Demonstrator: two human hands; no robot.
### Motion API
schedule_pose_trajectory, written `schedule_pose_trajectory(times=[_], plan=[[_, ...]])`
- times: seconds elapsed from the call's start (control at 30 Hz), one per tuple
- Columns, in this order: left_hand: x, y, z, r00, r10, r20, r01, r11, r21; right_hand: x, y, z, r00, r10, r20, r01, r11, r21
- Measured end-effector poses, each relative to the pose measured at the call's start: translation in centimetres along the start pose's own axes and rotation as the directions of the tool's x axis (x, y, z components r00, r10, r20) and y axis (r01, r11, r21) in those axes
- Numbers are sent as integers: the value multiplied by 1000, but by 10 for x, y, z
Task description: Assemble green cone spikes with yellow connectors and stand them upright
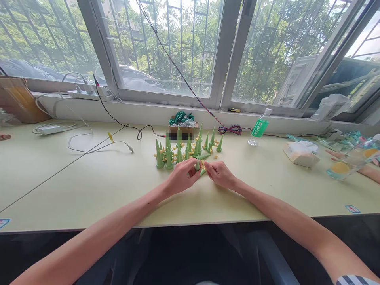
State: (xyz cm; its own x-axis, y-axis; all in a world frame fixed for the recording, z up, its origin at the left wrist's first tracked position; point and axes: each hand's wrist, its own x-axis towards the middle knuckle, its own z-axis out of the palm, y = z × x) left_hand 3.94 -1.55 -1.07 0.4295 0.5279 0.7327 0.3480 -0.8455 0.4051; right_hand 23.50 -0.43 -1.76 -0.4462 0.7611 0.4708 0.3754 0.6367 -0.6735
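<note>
My left hand [182, 176] is closed around a small green cone [197, 166] just above the table. Close beside it, my right hand [221, 174] has its fingers pinched together next to a small yellow piece [203, 162]; whether it grips that piece is too small to tell. Another green cone lies on its side by the fingertips, partly hidden. Just beyond my hands stand several upright green cones [169, 159] with round bases, small yellow pegs among them. One loose yellow peg [216, 156] rests to the right of the group.
Behind the cones is a small cardboard box [190, 130] with green plastic in it. A water bottle [259, 128], a tissue pack [300, 154] and a clear container [350, 164] stand rightward, near another person's hand. Cables [89, 149] cross the table's left side below the windows.
</note>
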Motion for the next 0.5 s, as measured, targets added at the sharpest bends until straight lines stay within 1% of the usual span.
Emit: schedule_pose_trajectory(times=[0.17, 0.33, 0.5], plan=[[2, 2, 0, 999, 9, -31, -8, 999, 32, 1, 1, 0, 999, -30, 11, 30, 999, 11], [3, 5, -1, 997, -19, -69, 23, 998, 53, 0, -4, -3, 998, -32, 53, 33, 999, -21], [3, 7, -2, 997, -43, -63, 45, 999, 29, 0, -2, -3, 995, -61, 80, 62, 998, -16]])
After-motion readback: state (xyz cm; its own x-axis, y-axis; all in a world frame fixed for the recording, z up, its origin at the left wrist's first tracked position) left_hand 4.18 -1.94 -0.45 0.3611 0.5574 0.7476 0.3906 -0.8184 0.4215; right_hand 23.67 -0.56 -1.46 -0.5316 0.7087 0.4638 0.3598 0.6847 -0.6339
